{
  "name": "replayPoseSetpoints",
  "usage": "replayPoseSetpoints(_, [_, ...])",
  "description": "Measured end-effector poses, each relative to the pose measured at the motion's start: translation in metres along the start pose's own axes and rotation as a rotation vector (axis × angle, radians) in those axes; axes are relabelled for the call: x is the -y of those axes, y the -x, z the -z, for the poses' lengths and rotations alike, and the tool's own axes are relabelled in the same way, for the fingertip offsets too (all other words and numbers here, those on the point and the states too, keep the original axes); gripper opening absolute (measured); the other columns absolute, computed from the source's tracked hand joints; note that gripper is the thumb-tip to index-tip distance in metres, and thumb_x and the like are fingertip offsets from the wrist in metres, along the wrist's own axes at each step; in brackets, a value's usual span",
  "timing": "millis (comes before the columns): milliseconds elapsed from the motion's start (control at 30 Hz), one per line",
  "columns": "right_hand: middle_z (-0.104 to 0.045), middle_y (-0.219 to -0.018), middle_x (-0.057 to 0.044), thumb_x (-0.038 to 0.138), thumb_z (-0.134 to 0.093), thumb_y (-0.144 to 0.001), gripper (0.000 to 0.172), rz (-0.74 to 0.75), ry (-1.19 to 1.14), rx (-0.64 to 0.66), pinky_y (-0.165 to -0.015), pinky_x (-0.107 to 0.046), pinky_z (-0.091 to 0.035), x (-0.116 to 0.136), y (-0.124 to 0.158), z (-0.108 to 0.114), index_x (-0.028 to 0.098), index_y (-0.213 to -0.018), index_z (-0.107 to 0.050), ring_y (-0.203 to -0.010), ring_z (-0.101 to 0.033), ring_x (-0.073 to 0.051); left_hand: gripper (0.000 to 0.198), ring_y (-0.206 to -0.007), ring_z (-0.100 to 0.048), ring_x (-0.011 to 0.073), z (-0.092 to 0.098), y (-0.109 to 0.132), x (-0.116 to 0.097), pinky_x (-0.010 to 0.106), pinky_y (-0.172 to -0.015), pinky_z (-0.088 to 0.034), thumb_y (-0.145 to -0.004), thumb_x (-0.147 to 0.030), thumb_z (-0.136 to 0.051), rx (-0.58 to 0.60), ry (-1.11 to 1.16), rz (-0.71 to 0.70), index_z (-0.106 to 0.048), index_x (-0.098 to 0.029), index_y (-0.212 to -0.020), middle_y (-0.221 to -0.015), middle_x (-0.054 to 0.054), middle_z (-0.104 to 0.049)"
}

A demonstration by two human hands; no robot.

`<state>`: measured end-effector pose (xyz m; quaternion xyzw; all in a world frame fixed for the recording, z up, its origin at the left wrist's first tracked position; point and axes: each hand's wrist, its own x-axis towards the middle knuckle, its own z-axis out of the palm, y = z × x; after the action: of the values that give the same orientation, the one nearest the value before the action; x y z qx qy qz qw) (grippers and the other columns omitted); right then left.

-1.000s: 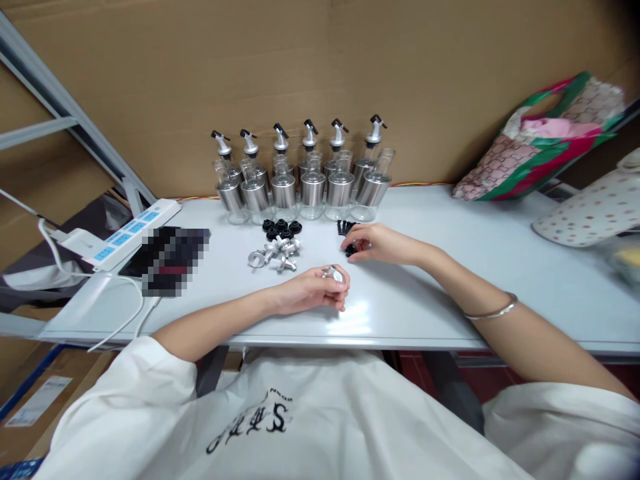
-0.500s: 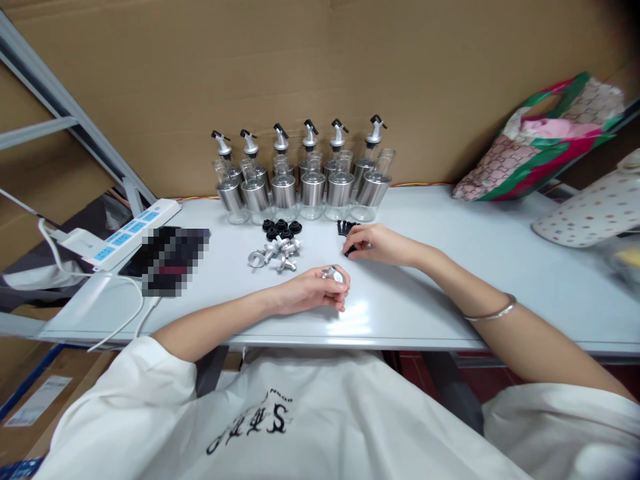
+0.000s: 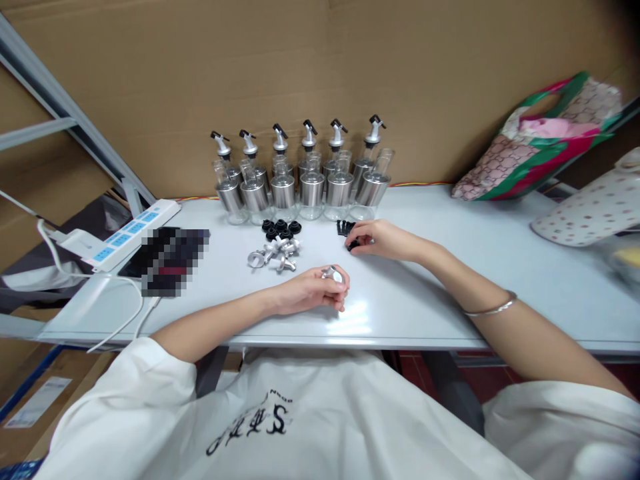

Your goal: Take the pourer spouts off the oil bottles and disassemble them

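My left hand (image 3: 320, 290) is closed around a silver pourer spout (image 3: 331, 274) just above the table's front part. My right hand (image 3: 377, 240) is farther back and to the right, fingertips low at the tabletop, bent round a small black piece (image 3: 353, 246). A few small black levers (image 3: 343, 227) lie just beyond its fingers, partly hidden by the hand. To the left is a loose pile of silver spouts (image 3: 276, 253). Right behind that pile sit several black rubber stoppers (image 3: 281, 229).
Several glass bottles with steel sleeves (image 3: 313, 189) stand in a front row; the back row carries pourers (image 3: 309, 135). On the left are a power strip (image 3: 134, 233) and a pixelated dark device (image 3: 173, 260). A patterned bag (image 3: 530, 150) and a dotted white container (image 3: 595, 207) stand right.
My right hand has shifted very slightly at the black levers, its fingers still round the small black piece. My left hand keeps its place with the silver spout.
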<state>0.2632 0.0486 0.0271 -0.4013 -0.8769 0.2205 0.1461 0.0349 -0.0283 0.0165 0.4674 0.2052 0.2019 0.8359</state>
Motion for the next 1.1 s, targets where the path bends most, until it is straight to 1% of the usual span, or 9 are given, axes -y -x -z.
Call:
replayPoseSetpoints(133, [-0.062, -0.09, -0.008, 0.038, -0.062, -0.074, 0.029, -0.032, 0.001, 0.014, -0.066, -0.028, -0.048, 0.0033, 0.0012, 0.004, 0.016, -0.092, -0.068, -0.068, -0.057, -0.015, 0.027, -0.059, -0.055, 0.0098, -0.0002, 0.0001, -0.0001, 0.029, -0.071, -0.043, -0.07, -0.031, -0.073, 0.0, 0.001, 0.001, -0.053, -0.015, -0.079, -0.064, -0.003, -0.056])
replayPoseSetpoints(233, [-0.062, -0.092, -0.008, 0.029, -0.059, -0.073, 0.028, -0.04, 0.004, 0.049, -0.066, -0.028, -0.049, 0.0041, 0.003, 0.0076, 0.016, -0.097, -0.067, -0.069, -0.059, -0.015, 0.026, -0.059, -0.056, 0.01, -0.0005, 0.0005, -0.0005, 0.029, -0.071, -0.044, -0.07, -0.03, -0.072, -0.004, 0.001, 0.002, -0.054, -0.015, -0.08, -0.064, -0.003, -0.056])
replayPoseSetpoints(300, [-0.062, -0.094, -0.008, 0.022, -0.056, -0.073, 0.029, -0.038, 0.015, 0.07, -0.066, -0.027, -0.049, 0.0038, 0.004, 0.0093, 0.017, -0.099, -0.067, -0.07, -0.059, -0.015, 0.027, -0.059, -0.056, 0.0101, -0.0013, 0.0009, -0.0011, 0.029, -0.07, -0.043, -0.069, -0.03, -0.073, -0.011, 0.005, 0.005, -0.054, -0.015, -0.079, -0.064, -0.003, -0.056])
replayPoseSetpoints(367, [-0.062, -0.094, -0.007, 0.018, -0.053, -0.072, 0.031, -0.032, 0.032, 0.081, -0.066, -0.027, -0.049, 0.0035, 0.0046, 0.0099, 0.018, -0.101, -0.067, -0.071, -0.059, -0.014, 0.027, -0.059, -0.055, 0.0099, -0.0024, 0.0013, -0.002, 0.029, -0.069, -0.043, -0.068, -0.03, -0.073, -0.014, 0.01, 0.004, -0.054, -0.014, -0.078, -0.063, -0.003, -0.055])
replayPoseSetpoints(733, [-0.063, -0.094, -0.01, 0.022, -0.052, -0.077, 0.028, -0.051, 0.056, 0.072, -0.069, -0.03, -0.049, 0.0041, 0.0035, 0.0077, 0.015, -0.099, -0.067, -0.074, -0.059, -0.017, 0.027, -0.059, -0.056, 0.0099, -0.0013, 0.0005, -0.0014, 0.029, -0.069, -0.043, -0.069, -0.03, -0.073, -0.012, 0.002, 0.009, -0.053, -0.014, -0.079, -0.064, -0.003, -0.055])
replayPoseSetpoints(800, [-0.063, -0.097, -0.01, 0.023, -0.053, -0.076, 0.029, -0.028, 0.066, 0.069, -0.072, -0.031, -0.049, 0.004, 0.0036, 0.0073, 0.015, -0.1, -0.067, -0.077, -0.059, -0.018, 0.027, -0.059, -0.056, 0.0099, -0.0016, 0.0007, -0.0017, 0.029, -0.07, -0.043, -0.069, -0.03, -0.073, -0.015, 0.002, 0.012, -0.053, -0.014, -0.079, -0.064, -0.003, -0.055])
replayPoseSetpoints(867, [-0.062, -0.102, -0.009, 0.023, -0.055, -0.074, 0.03, 0.01, 0.084, 0.052, -0.081, -0.034, -0.048, 0.0039, 0.0038, 0.0066, 0.017, -0.101, -0.067, -0.085, -0.059, -0.02, 0.028, -0.059, -0.055, 0.0098, -0.0024, 0.001, -0.0024, 0.029, -0.07, -0.043, -0.068, -0.031, -0.074, -0.02, 0.004, 0.018, -0.053, -0.014, -0.079, -0.063, -0.003, -0.055])
replayPoseSetpoints(967, [-0.06, -0.108, -0.01, 0.024, -0.057, -0.073, 0.031, 0.053, 0.098, 0.03, -0.093, -0.038, -0.043, 0.004, 0.0039, 0.0046, 0.019, -0.101, -0.068, -0.099, -0.056, -0.024, 0.029, -0.058, -0.055, 0.0097, -0.0033, 0.0013, -0.0029, 0.029, -0.07, -0.043, -0.068, -0.032, -0.074, -0.02, 0.005, 0.02, -0.053, -0.015, -0.078, -0.063, -0.003, -0.055])
replayPoseSetpoints(1100, [-0.058, -0.109, -0.01, 0.02, -0.055, -0.072, 0.031, 0.089, 0.109, 0.048, -0.097, -0.04, -0.041, 0.0062, 0.0039, 0.0018, 0.019, -0.099, -0.069, -0.104, -0.054, -0.025, 0.028, -0.059, -0.055, 0.0097, -0.0024, 0.0013, -0.002, 0.029, -0.071, -0.043, -0.069, -0.031, -0.073, -0.017, 0.006, 0.017, -0.053, -0.015, -0.079, -0.063, -0.003, -0.055])
